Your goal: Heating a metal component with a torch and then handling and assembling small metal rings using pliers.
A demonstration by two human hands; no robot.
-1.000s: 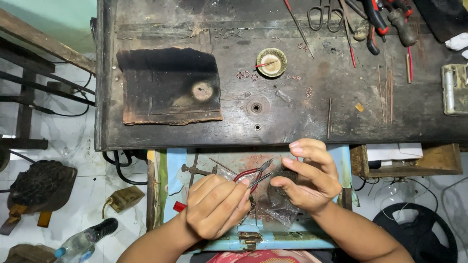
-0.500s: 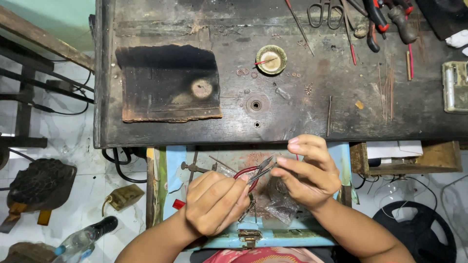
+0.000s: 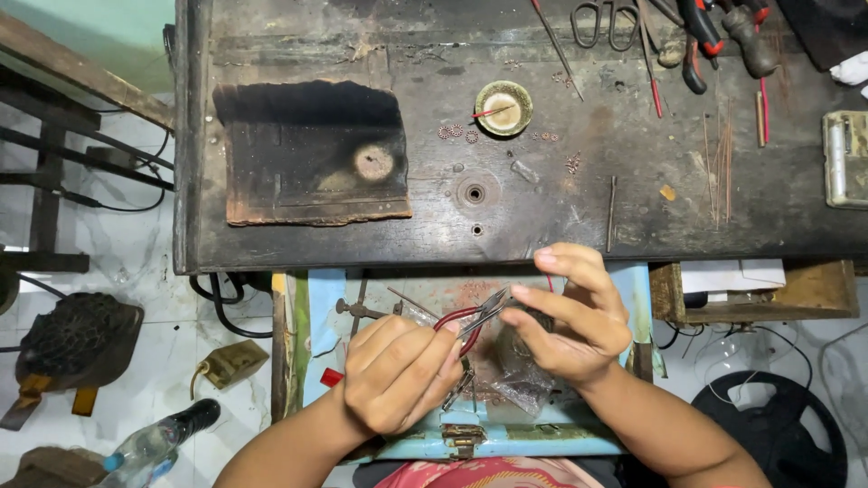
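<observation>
Seated at the dark, scorched workbench [image 3: 633, 208], the person is working over the pale blue drawer tray [image 3: 506, 434] pulled out just below the bench's front edge. The left hand [image 3: 398, 375] is curled closed around the red handles of a pair of small pliers [image 3: 470, 321], whose tips are pointing up and to the right, toward the other hand. The right hand [image 3: 570, 316] is meeting those tips just under the bench edge, thumb and forefinger pressed together as if pinching something very small; the piece itself is too tiny to make out. A crumpled clear plastic bag [image 3: 515, 384] is lying in the tray under the right hand. On the bench above, small copper-coloured rings [image 3: 455, 132] are lying scattered beside a little round dish [image 3: 504, 107], left of the scissors [image 3: 604, 18] and the red-handled tools [image 3: 701, 32]. Judged step: shaping or closing a small ring with the plier tips. The next move seems to call for a steady, light squeeze while the fingers hold the piece square.
</observation>
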